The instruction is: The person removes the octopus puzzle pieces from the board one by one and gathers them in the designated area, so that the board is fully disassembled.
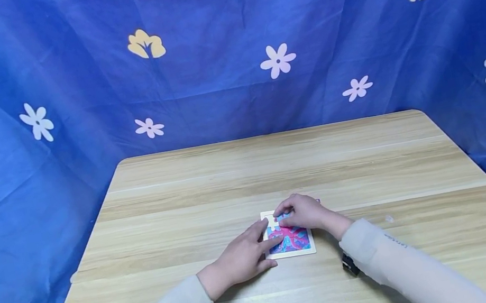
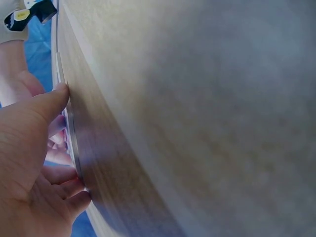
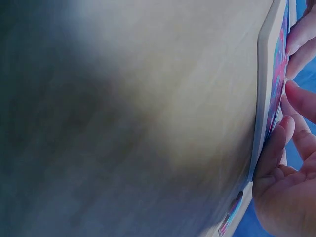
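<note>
A small square jigsaw puzzle (image 1: 289, 243) with a pink and blue picture lies flat in its pale frame (image 1: 291, 254). At its upper left, a piece-shaped patch of the white backing shows. My left hand (image 1: 246, 255) rests at the frame's left side with fingers spread, some over the picture and the thumb at the near edge. Above the puzzle's upper part, my right hand (image 1: 303, 211) has its thumb and forefinger bent together round a blue puzzle piece (image 1: 285, 216), which the fingers partly hide. In the right wrist view the frame's edge (image 3: 264, 74) stands beside the fingers.
A loose puzzle piece (image 3: 233, 212) lies on the table beyond the frame, mostly behind the right hand in the head view. The wooden table (image 1: 164, 229) reaches back to a blue curtain (image 1: 219, 69) with flower prints. A black strap device (image 1: 350, 265) sits on the right wrist.
</note>
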### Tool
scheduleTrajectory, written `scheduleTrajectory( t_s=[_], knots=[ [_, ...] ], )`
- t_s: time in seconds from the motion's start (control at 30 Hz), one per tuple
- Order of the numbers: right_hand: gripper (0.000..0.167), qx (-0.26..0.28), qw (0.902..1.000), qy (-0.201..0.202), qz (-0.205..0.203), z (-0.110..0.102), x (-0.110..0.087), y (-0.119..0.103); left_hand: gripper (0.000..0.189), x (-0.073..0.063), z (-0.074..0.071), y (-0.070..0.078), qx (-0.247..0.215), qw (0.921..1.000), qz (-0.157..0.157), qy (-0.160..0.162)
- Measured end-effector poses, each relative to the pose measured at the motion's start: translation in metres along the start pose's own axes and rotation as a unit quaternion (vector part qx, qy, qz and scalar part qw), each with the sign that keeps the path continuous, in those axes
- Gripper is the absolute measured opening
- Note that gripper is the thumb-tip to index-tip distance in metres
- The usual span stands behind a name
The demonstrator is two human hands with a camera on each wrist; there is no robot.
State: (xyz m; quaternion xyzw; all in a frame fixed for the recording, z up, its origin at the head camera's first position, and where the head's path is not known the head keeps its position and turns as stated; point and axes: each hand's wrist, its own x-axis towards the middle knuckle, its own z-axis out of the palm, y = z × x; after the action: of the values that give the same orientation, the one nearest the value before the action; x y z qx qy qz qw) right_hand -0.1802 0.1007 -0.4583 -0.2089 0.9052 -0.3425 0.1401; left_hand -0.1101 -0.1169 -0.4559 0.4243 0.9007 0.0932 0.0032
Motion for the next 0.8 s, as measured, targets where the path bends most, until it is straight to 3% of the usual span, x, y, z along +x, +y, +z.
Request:
scheduleTrajectory(
  t_s=[0.33,0.8],
  knots=[
    [0.012,-0.005,0.9997,0.002,-0.025,0.0004,-0.0035,-0.0019,0.051,-0.0002,0.0010,-0.0007,-0.001,1.0000,0.003,0.003],
    [0.012,0.002,0.9999,0.005,-0.012,0.0022,-0.0022,-0.0017,0.050,-0.0002,0.0020,-0.0005,-0.001,1.0000,0.003,0.004]
  ],
)
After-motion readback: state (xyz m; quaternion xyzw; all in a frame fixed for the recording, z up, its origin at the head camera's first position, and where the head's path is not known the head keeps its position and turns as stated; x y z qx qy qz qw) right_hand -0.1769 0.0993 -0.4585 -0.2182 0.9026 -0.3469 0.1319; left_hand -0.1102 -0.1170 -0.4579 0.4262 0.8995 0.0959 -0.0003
